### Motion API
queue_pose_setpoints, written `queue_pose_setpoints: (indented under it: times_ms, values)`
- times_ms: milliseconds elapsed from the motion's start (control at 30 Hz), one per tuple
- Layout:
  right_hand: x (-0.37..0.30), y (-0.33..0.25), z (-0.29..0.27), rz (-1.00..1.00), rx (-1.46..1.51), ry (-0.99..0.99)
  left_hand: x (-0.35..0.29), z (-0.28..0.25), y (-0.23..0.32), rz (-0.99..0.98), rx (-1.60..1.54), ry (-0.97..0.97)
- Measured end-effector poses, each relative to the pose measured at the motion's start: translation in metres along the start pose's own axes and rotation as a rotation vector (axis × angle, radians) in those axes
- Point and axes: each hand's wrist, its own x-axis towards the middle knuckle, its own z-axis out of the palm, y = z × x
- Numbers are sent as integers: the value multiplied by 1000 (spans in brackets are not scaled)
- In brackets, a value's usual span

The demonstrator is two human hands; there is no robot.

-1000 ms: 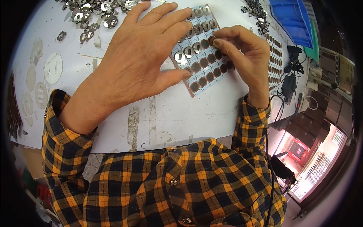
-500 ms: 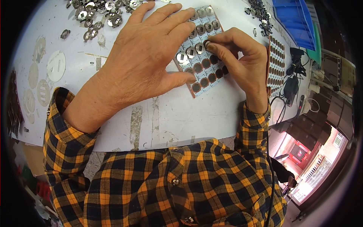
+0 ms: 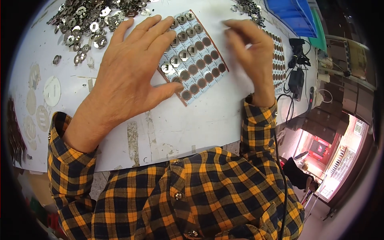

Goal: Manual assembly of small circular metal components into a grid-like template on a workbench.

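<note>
A light-blue panel (image 3: 200, 74) with a red-brown edge lies tilted on the white table, printed with rows of dark round spots. On its upper and left rows sit several round silver metal pieces (image 3: 175, 61), each with a slot. My left hand (image 3: 128, 70) is open, palm down and fingers spread, over the panel's left side; its thumb rests by the lower left corner. Part of the panel is hidden beneath the fingers. My right hand (image 3: 256, 50) is in the air to the right of the panel, apart from it. Its fingertips are blurred by motion, so I cannot make out anything in them.
A big heap of silver metal pieces (image 3: 80, 26) lies at the far left. Small dark parts (image 3: 248, 9) are piled far right, near a blue bin (image 3: 294, 16). Another spotted panel (image 3: 278, 60) and black cables with an adapter (image 3: 296, 83) are on the right.
My right hand has let go of the silver piece on the panel and pulled away to the right. My left hand stays on the panel. The whole view has shifted slightly.
</note>
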Motion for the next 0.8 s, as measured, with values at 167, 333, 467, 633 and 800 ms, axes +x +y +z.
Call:
queue_pose_setpoints:
  times_ms: [167,333,467,633,800]
  values:
    - [3,30,-32,-102,-593,83,3,-3,-3,41,5,9]
    - [4,28,-27,-5,-438,47,2,0,-5,58,6,49]
    - [3,11,-21,182,10,-57,3,5,-9,77,-15,108]
    - [2,9,-17,199,103,-14,13,11,-14,55,-174,137]
    - [1,3,-22,182,-12,9,16,5,-14,121,-147,105]
